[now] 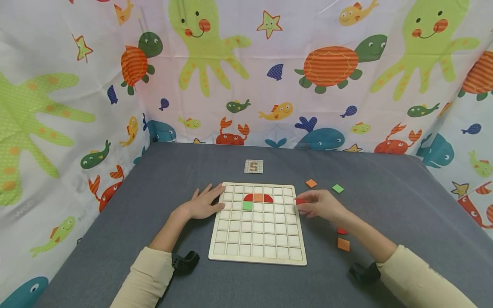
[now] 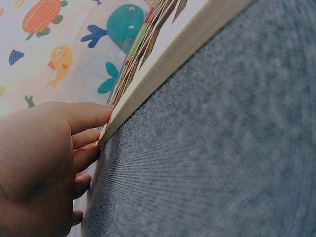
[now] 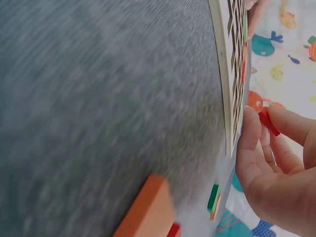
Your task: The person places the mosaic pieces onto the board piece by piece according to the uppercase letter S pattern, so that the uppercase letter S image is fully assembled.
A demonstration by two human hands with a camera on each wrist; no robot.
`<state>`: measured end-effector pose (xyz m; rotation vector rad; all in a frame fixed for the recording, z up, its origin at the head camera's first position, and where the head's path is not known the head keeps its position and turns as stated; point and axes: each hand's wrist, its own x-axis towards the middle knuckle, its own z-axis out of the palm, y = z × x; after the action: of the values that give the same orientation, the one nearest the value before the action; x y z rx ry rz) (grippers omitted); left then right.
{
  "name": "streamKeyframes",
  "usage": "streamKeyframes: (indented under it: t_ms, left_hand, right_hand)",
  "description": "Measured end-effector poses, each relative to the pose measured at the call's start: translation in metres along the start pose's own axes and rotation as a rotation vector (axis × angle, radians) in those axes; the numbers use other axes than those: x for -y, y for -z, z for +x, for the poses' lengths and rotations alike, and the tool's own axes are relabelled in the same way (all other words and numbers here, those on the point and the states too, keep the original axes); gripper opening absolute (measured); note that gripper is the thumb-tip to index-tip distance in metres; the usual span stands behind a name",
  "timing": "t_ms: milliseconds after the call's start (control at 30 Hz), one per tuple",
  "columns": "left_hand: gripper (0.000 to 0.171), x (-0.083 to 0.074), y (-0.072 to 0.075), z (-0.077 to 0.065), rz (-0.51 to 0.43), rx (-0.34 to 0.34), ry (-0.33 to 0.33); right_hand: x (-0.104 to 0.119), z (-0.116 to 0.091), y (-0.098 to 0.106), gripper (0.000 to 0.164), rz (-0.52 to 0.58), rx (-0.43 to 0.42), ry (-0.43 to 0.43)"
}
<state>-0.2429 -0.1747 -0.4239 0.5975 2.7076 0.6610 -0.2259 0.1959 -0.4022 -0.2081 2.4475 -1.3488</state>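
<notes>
A square wooden grid board lies on the dark table. In its upper rows sit an orange square between two red curved pieces, with a green square below the left one. My left hand touches the board's upper left edge, its fingers spread and fairly straight. At the board's right edge my right hand pinches a red piece between thumb and fingers. How much of that piece is curved is hidden by the fingers.
A small card with an S-shaped pattern lies beyond the board. To the right are an orange tile, a green tile, a red piece and another orange tile. A sea-animal curtain hangs behind.
</notes>
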Motion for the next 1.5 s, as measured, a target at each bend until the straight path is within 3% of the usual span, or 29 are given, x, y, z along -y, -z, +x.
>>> streamKeyframes:
  t_ms: [333, 800, 1100, 1333, 1500]
  left_hand:
    - [0.063, -0.001, 0.002, -0.001, 0.004, 0.01, -0.027]
    - [0.064, 0.0, 0.0, 0.002, 0.008, 0.009, -0.011]
    - [0.064, -0.001, 0.001, 0.001, 0.008, 0.008, -0.016]
    - [0.064, -0.002, 0.002, -0.001, 0.01, -0.001, -0.005]
    - [0.064, -0.001, 0.002, -0.001, 0.003, -0.002, -0.008]
  right_hand:
    - [0.014, 0.011, -0.017, 0.037, -0.007, 0.035, 0.026]
    - [0.029, 0.018, -0.043, 0.031, 0.021, 0.082, 0.077]
    - [0.034, 0.024, -0.059, 0.028, 0.043, 0.116, 0.038]
    - [0.043, 0.025, -0.073, 0.026, 0.119, 0.126, 0.002]
    - [0.049, 0.027, -0.082, 0.023, 0.051, 0.104, 0.016]
